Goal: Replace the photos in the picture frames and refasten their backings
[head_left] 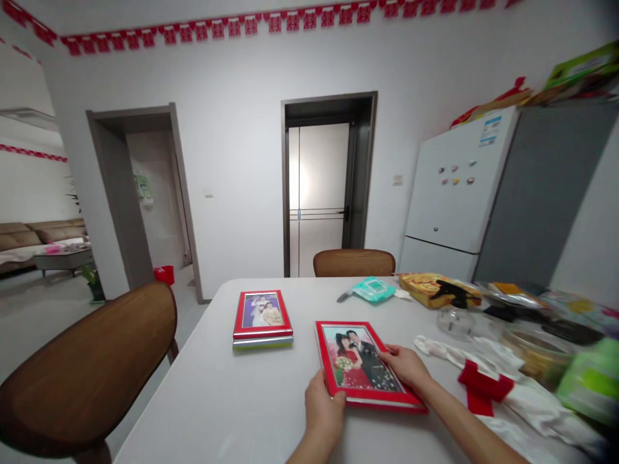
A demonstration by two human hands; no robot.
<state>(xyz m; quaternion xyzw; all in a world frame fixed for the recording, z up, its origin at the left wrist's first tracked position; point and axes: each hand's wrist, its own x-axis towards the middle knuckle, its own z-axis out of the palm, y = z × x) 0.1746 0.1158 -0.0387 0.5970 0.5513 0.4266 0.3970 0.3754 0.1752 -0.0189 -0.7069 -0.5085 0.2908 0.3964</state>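
Observation:
A red picture frame point(362, 394) with a photo of a couple in a red dress and dark suit is between my hands, low over the white table point(251, 412). My left hand point(323, 407) grips its near left corner, the thumb on the red border. On its right side rests my right hand point(407, 366), fingers bent over the edge and touching the photo area. Farther left, another red picture frame point(264, 334) with a wedding photo lies on top of a similar flat item with a silver and green edge.
Right of my hands lie a red folded piece point(483, 385), crumpled white cloths point(536, 406) and a clear tub point(536, 351). Toward the back are a teal wipes pack point(374, 290) and a yellow box point(438, 291). Brown chairs point(354, 263) stand at the table's far and left sides.

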